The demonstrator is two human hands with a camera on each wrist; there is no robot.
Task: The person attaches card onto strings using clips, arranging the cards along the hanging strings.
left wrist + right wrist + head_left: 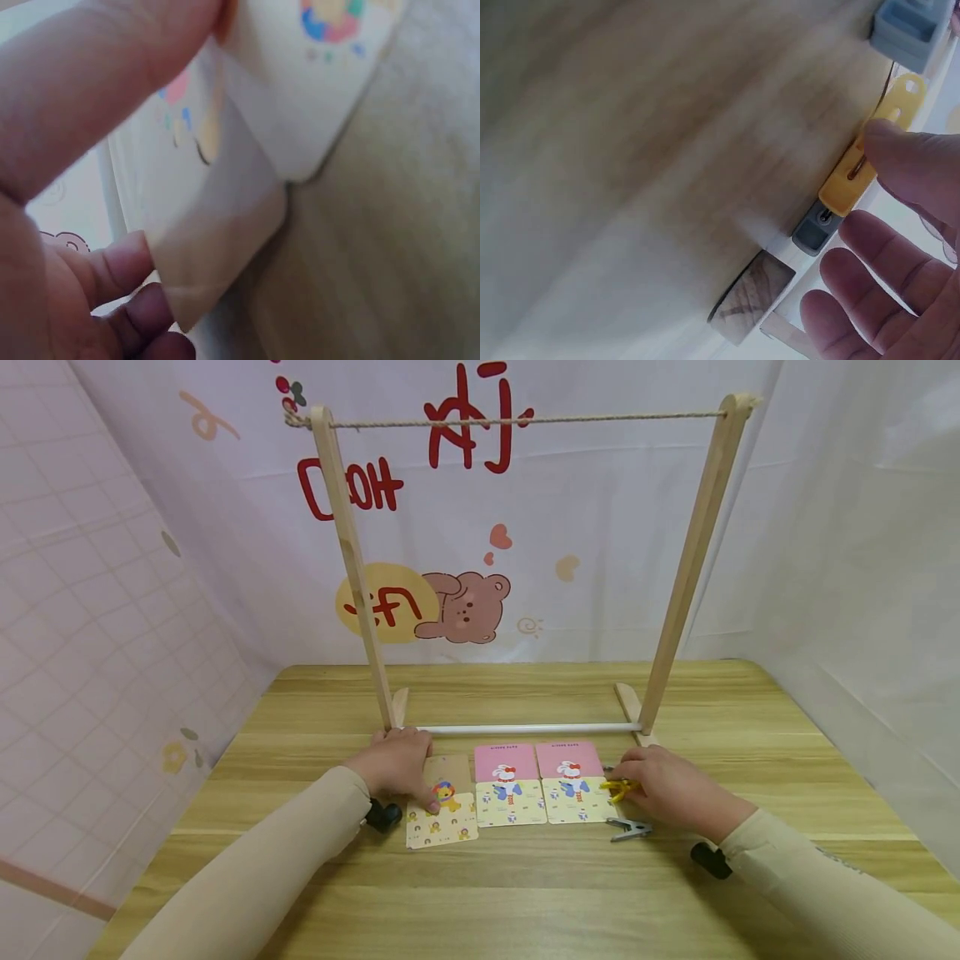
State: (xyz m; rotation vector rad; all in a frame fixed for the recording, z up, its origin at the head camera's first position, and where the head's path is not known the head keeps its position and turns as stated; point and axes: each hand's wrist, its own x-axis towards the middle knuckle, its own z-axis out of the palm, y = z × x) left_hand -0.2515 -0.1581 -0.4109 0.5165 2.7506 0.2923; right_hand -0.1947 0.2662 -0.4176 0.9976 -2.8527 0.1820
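On the left, my left hand (395, 766) pinches a tan-and-cream card with a lion picture (454, 828), thumb on its face. In the left wrist view the fingertips (139, 296) reach behind the edge of this card (225, 247). My right hand (671, 789) pinches a yellow spring clip (618, 789) beside the cards; in the right wrist view the thumb lies on this clip (855, 169). One grey clip (628, 830) lies just nearer to me, and another grey clip (815, 229) shows behind the yellow one.
Two pink-and-yellow rabbit cards, a left one (510, 802) and a right one (579, 799), lie between the hands. Behind them stands a wooden frame (686, 568) with a rope (600, 418) across its top and a white bar (517, 728) low down. A printed curtain hangs behind the table.
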